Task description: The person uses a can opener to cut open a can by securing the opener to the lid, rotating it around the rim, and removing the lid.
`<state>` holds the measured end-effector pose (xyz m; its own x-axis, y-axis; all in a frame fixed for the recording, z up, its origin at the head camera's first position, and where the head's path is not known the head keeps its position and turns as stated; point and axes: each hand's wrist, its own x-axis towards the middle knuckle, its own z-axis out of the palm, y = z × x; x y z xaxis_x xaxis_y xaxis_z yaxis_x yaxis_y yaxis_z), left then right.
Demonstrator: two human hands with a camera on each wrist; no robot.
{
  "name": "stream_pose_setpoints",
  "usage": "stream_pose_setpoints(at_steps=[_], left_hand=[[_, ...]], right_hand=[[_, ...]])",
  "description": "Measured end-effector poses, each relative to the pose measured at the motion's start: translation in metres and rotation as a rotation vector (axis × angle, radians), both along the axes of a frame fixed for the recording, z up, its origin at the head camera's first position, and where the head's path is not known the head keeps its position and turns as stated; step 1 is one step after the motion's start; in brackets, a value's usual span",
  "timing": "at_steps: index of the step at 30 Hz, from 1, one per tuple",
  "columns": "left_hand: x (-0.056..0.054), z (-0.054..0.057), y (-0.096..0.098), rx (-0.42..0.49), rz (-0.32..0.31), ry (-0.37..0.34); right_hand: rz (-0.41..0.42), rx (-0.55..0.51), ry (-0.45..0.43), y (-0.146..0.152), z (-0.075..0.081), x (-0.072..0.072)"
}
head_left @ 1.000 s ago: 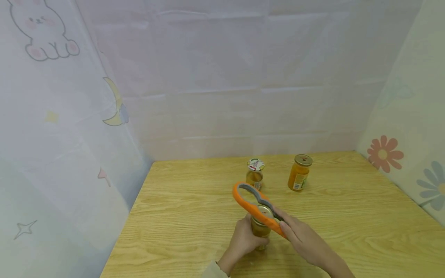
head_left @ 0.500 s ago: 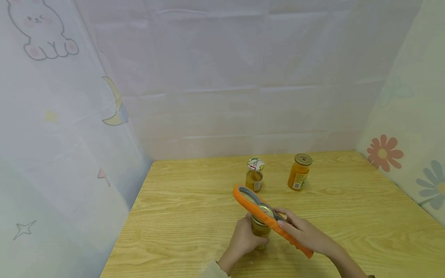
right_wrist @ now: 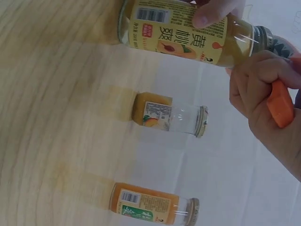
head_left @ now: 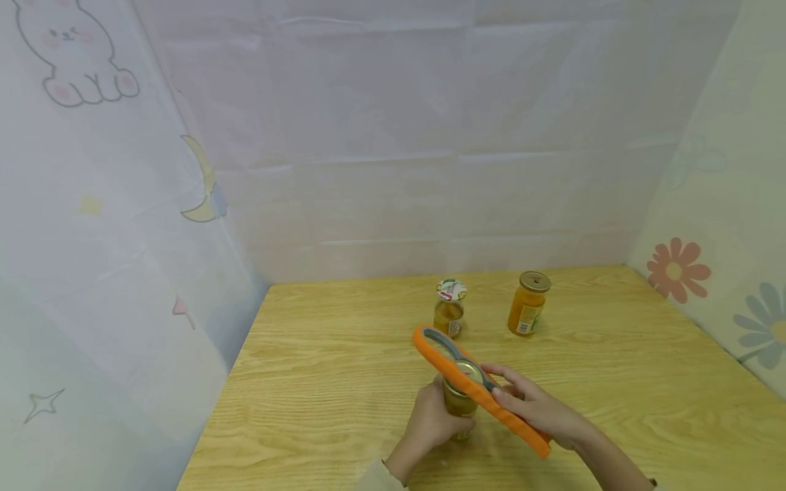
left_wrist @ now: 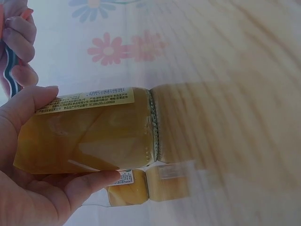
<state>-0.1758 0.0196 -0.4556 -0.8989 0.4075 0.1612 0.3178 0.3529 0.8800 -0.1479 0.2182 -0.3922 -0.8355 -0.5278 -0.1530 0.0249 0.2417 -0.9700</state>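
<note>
My left hand (head_left: 432,417) grips a glass jar (left_wrist: 89,132) of yellow peaches round its body; the jar stands upright on the table. Its metal lid (head_left: 469,372) lies within the loop of an orange jar opener (head_left: 451,369) with a grey inner lining. The opener's handles are in my right hand (head_left: 534,409), whose fingers curl round them in the right wrist view. Whether the lining bites tightly on the lid cannot be told. In the right wrist view, a left-hand thumb rests across the jar's yellow label (right_wrist: 176,30).
Behind the held jar stands a smaller jar (head_left: 449,318) with a patterned white lid, partly filled. Farther right is a jar of orange contents (head_left: 527,307) with a gold lid. The wooden table (head_left: 319,382) meets cloth-covered walls (head_left: 368,204) at the back and sides.
The opener's handles have swung down and to the right, with its loop settling slightly lower around the lid. My right hand shifted its hold on them. The left hand and jar stayed put.
</note>
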Motion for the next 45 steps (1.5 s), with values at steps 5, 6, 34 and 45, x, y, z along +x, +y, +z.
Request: stream_pose_setpoints(at_steps=[5,6,34,45], left_hand=[[-0.001,-0.001,0.000,0.000,0.003,0.012],[-0.002,-0.001,-0.001,0.000,0.002,0.017],[0.000,0.000,0.001,0.044,-0.010,0.098],[-0.001,0.000,0.000,0.024,-0.019,0.122]], right_hand=[[0.050,-0.106,-0.048,-0.001,-0.002,-0.002],[0.066,-0.140,-0.065,-0.002,-0.002,-0.003],[0.064,-0.072,-0.007,-0.011,-0.005,-0.006],[0.065,-0.072,-0.002,-0.014,-0.007,-0.006]])
